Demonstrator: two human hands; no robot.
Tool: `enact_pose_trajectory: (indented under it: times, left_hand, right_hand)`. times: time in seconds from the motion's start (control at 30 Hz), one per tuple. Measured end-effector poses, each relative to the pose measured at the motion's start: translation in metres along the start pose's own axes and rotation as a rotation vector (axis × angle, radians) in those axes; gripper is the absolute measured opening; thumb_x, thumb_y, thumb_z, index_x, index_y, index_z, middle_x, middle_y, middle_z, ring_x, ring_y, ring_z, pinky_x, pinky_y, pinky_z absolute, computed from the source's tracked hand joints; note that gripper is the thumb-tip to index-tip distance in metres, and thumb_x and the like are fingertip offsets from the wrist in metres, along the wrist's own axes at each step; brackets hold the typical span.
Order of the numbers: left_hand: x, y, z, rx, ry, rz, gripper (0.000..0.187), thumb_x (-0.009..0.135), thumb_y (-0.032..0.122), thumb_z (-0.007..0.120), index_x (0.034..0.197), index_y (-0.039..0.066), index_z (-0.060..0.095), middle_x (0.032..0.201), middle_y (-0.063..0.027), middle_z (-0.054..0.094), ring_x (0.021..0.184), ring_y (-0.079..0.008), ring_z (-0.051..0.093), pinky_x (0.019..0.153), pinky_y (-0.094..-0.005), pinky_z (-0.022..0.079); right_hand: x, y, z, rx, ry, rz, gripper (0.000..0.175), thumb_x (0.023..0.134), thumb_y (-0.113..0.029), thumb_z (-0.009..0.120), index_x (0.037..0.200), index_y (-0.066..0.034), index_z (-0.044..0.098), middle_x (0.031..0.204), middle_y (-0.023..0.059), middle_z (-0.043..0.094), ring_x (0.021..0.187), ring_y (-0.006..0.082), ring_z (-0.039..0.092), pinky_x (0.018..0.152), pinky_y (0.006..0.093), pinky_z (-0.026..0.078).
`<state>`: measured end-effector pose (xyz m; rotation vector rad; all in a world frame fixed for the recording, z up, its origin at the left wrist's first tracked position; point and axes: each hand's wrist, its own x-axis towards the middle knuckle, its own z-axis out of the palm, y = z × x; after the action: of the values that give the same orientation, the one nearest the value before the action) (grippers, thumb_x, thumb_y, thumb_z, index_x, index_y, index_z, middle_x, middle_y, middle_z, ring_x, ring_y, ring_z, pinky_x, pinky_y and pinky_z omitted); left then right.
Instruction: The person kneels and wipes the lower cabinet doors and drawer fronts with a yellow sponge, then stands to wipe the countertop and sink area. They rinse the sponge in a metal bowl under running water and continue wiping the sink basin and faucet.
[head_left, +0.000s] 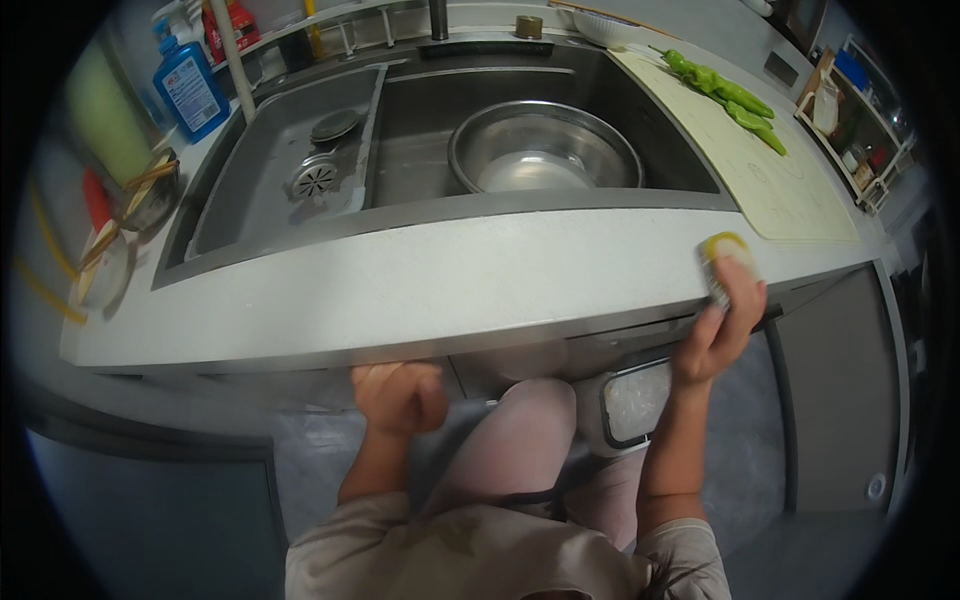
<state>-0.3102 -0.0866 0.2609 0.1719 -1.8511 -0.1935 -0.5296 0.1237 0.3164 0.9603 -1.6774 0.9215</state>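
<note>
My right hand (721, 326) grips a small yellow-and-white object (724, 259) at the right end of the white countertop (480, 277). Motion blur keeps me from telling exactly what it is. Just below the counter's front edge is my left hand (399, 395), its fingers curled; whether anything is inside them is hidden. Beyond the counter strip, a round stainless steel basin (457, 161) stands in the right part of the sink (409, 146). Several green peppers (724, 91) lie on a pale cutting board (780, 199) to the right of the sink.
A grey drain tray (255, 172) fills the sink's left side, with a loose round strainer cover (334, 125) on it. A blue pump bottle (192, 90), a metal bowl (154, 199) and a white bowl (600, 28) stand around the sink. Under the counter is a lined bin (637, 405).
</note>
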Motion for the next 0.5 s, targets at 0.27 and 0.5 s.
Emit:
enact_pose_trajectory:
  times: [0.27, 0.5]
  left_hand:
    - [0.025, 0.032, -0.025, -0.224, 0.015, -0.043, 0.028, 0.086, 0.021, 0.05, 0.059, 0.014, 0.055, 0.074, -0.0073, 0.067, 0.068, -0.024, 0.062, 0.067, -0.0359, 0.044]
    - [0.047, 0.08, 0.011, -0.348, -0.048, 0.323, 0.021, 0.088, 0.024, 0.046, 0.086, 0.009, 0.061, 0.103, -0.0144, 0.066, 0.102, -0.0305, 0.057, 0.096, -0.047, 0.034]
  right_hand:
    - [0.018, 0.081, -0.016, -0.046, 0.238, 0.19, 0.028, 0.088, -0.012, 0.042, 0.103, 0.0019, 0.061, 0.103, 0.0145, 0.063, 0.101, 0.0282, 0.055, 0.092, 0.0377, 0.037]
    - [-0.015, -0.067, 0.026, 0.252, -0.068, -0.025, 0.042, 0.076, -0.016, 0.052, 0.115, -0.006, 0.061, 0.116, 0.01, 0.062, 0.114, 0.0278, 0.053, 0.113, 0.0461, 0.009]
